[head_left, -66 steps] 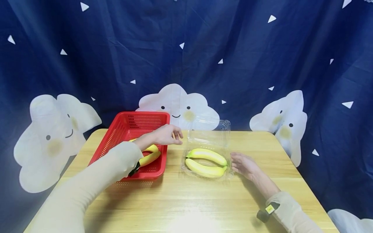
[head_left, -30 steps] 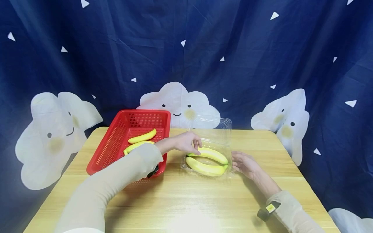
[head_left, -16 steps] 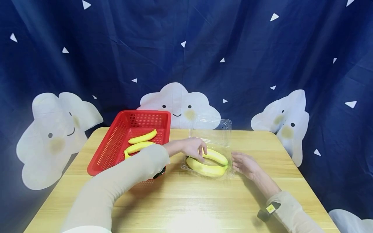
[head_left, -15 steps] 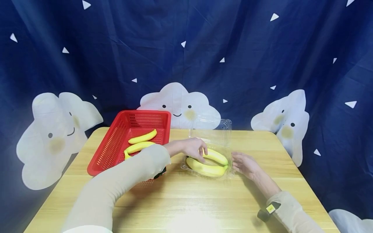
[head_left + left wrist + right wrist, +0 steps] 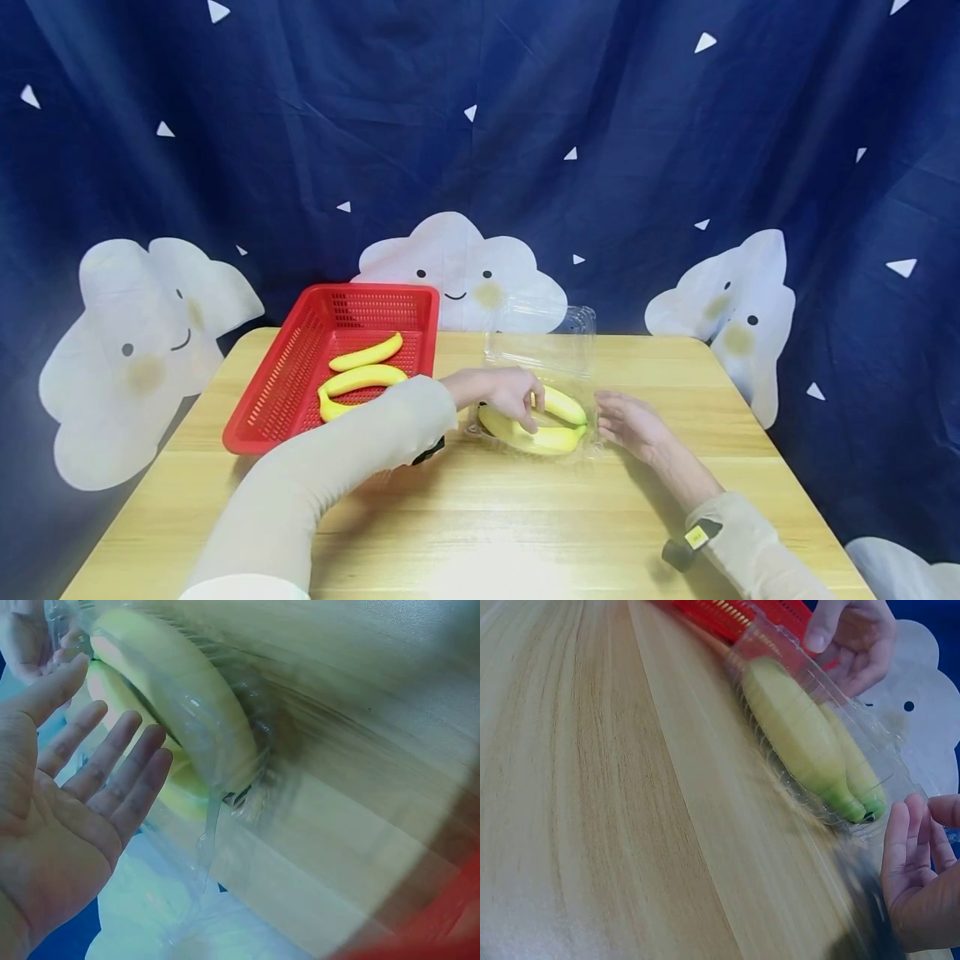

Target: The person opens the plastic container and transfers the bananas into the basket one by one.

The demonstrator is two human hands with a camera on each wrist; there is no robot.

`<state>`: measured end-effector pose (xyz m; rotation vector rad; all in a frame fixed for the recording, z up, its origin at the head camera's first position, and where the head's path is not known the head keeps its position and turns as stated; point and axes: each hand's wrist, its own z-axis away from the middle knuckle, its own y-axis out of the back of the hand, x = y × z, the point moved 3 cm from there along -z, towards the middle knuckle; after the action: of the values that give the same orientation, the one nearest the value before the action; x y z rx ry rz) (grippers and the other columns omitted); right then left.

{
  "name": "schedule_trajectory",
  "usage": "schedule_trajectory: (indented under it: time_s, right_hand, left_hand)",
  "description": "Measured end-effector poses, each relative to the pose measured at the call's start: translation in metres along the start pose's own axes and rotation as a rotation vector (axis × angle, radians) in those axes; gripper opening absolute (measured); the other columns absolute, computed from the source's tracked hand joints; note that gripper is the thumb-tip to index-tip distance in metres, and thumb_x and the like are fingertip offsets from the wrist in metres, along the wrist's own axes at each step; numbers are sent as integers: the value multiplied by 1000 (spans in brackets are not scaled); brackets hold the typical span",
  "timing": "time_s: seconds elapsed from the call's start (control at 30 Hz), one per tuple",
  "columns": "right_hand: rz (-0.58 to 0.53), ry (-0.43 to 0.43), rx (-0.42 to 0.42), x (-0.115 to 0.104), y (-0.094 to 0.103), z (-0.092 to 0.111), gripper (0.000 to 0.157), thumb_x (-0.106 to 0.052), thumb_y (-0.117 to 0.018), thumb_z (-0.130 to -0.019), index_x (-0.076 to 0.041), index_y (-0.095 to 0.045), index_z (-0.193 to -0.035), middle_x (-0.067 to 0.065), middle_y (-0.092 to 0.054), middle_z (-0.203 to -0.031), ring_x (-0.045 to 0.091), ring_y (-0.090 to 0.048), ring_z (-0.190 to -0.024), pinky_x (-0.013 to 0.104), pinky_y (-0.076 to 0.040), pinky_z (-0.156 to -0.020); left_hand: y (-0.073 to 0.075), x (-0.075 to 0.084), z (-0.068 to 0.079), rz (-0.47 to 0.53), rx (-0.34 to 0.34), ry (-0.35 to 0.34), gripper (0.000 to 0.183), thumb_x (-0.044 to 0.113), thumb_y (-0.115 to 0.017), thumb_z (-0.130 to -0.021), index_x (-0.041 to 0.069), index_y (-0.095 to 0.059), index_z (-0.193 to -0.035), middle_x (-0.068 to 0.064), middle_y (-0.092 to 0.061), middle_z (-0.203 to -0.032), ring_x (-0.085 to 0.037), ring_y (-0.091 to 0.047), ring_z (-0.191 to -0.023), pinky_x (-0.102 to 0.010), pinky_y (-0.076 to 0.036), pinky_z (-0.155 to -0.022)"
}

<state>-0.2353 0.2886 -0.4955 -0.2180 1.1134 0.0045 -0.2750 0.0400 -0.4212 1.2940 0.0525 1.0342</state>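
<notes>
My left hand point(image 5: 510, 392) hovers over a clear plastic clamshell box point(image 5: 536, 346), whose lid is raised at the back. Its loosely extended fingers hang above two yellow bananas point(image 5: 551, 440) lying side by side in the box. In the left wrist view, the left palm point(image 5: 67, 840) holds nothing and its fingers point toward the near banana point(image 5: 187, 697). My right hand point(image 5: 630, 423) stays at the box's right side, fingertips at its wall. From the right wrist view, the right fingers point(image 5: 922, 862) and thumb are by the box's corner; whether they touch is unclear.
A red perforated basket point(image 5: 330, 312) stands left of the box, with more bananas point(image 5: 366, 353) in it, partly behind my left sleeve. Both sit on a wooden table point(image 5: 480, 517). A dark blue curtain point(image 5: 420, 100) with clouds and triangles hangs behind the table.
My left hand has moved right from beside the basket to over the box, then a little farther right and nearer. Basket, box, bananas and right hand stay put.
</notes>
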Motion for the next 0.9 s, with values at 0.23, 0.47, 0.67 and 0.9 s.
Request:
schedule_trajectory:
  time_s: [0.23, 0.47, 0.67, 0.9]
  right_hand:
    - [13, 2, 1, 0, 0, -2, 44, -19, -54, -109, -2, -43, -148, -8, -65, -99, 4, -64, -80, 18, -58, -80]
    - [19, 1, 2, 1, 1, -2, 50, -19, -54, -109, 0, -39, -152, -7, -64, -102, 4, -64, -81, 18, -58, -81]
    - [35, 0, -2, 0, 0, -2, 62, -20, -53, -110, 4, -27, -160, -5, -62, -106, 4, -62, -82, 18, -58, -82]
    - [40, -3, 0, -1, -1, -2, 62, -20, -54, -109, 4, -27, -160, -5, -61, -105, 4, -62, -82, 18, -58, -81]
  left_hand:
    - [-7, -1, -3, 2, -43, 6, 38, 27, -86, -89, 11, -74, -122, -3, -77, -110, -11, -69, -99, -27, -56, -94]
    - [-9, 0, -4, -12, -50, 5, 36, 25, -87, -87, 14, -75, -119, -1, -77, -107, -9, -66, -96, -25, -55, -92]
    - [-11, 1, -6, -39, -55, 8, 37, 21, -89, -85, 14, -76, -118, -3, -76, -109, -10, -65, -98, -23, -54, -92]
    - [-14, 1, -7, -60, -67, 18, 39, 20, -89, -85, 16, -75, -121, -4, -76, -114, -13, -67, -103, -25, -55, -94]
